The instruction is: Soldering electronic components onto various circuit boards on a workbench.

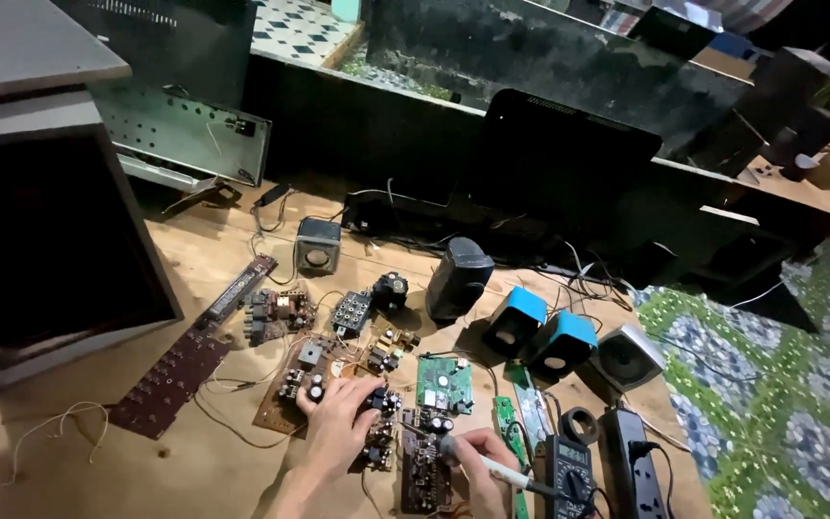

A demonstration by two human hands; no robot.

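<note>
My left hand (336, 423) rests on a brown circuit board (292, 384) on the wooden table, its fingers touching the black components of a small board (379, 432). In my right hand (477, 459) I hold a pen-like tool with a white shaft (503, 470), its tip near a dark circuit board (425, 471). A green circuit board (445, 383) lies just beyond both hands. A black multimeter (569, 469) sits right of my right hand.
Several loose boards lie on the wooden table (184, 471), including a long reddish one (170, 380). Two blue speakers (538, 332), a dark speaker (456, 277) and a grey speaker (626, 356) stand behind. A power strip (632, 461) lies at right. An open cabinet (45, 231) stands at left.
</note>
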